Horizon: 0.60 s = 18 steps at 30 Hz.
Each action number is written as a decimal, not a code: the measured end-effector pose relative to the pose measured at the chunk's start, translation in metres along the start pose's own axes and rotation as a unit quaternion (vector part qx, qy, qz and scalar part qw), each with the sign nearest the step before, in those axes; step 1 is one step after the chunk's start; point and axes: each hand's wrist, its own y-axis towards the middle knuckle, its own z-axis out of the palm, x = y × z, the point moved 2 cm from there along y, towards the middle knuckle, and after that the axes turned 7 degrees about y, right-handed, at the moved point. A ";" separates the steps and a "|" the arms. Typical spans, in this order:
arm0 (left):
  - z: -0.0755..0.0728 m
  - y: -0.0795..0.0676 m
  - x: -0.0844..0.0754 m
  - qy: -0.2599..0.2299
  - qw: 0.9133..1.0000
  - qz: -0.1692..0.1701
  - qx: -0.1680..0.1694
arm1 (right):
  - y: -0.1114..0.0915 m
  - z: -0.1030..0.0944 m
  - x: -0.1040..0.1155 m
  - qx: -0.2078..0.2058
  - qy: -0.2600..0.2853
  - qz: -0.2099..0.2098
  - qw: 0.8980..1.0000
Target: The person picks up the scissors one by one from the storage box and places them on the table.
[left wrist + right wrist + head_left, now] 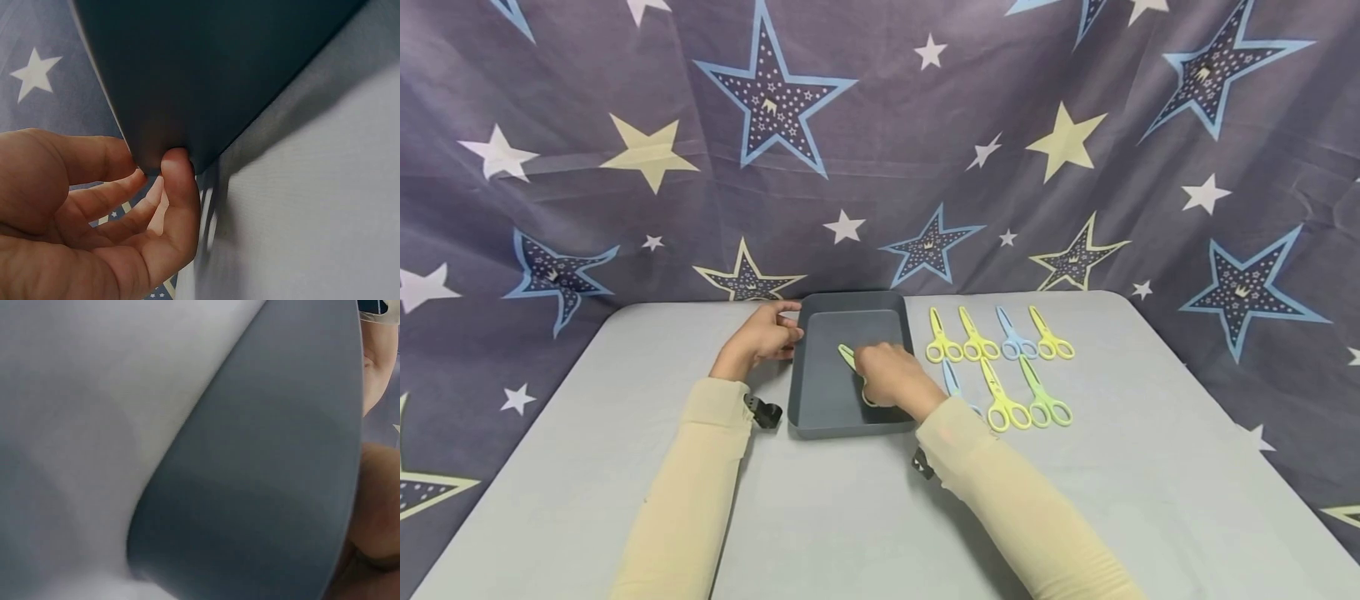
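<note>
A dark grey tray (827,417) lies on the table. At its far left corner, my left hand (767,333) holds the outside with curled thumb and fingers; the left wrist view shows fingertips against the tray wall (150,81). Inside the tray, my right hand (891,375) grips a pair of yellow-green scissors (847,356). Their blade end points to the far left, and part of a handle loop shows below the hand. The tray's outer wall (269,456) hides most of that hand in the right wrist view.
Right of the tray lie several scissors in two rows. The back row has yellow scissors (942,337) and blue scissors (1015,337); the front row has blue, yellow and green scissors (1041,396). A star-patterned cloth (865,150) hangs behind the table (820,517).
</note>
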 end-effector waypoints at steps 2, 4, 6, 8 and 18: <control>0.000 0.000 0.000 -0.001 1.000 0.000 -0.001 | 0.000 0.000 0.000 0.003 -0.006 0.002 1.000; 0.000 0.001 0.000 0.001 1.000 0.001 -0.003 | -0.001 0.001 0.000 0.007 -0.008 0.000 1.000; 0.000 0.001 0.000 0.001 1.000 0.002 -0.003 | -0.001 0.002 0.001 0.013 -0.008 -0.003 1.000; 0.000 0.001 0.001 0.000 1.000 0.002 -0.004 | -0.001 0.002 0.001 0.018 -0.010 -0.008 1.000; 0.000 0.000 0.001 0.002 1.000 0.002 -0.002 | -0.002 0.004 0.002 0.043 -0.029 -0.028 0.998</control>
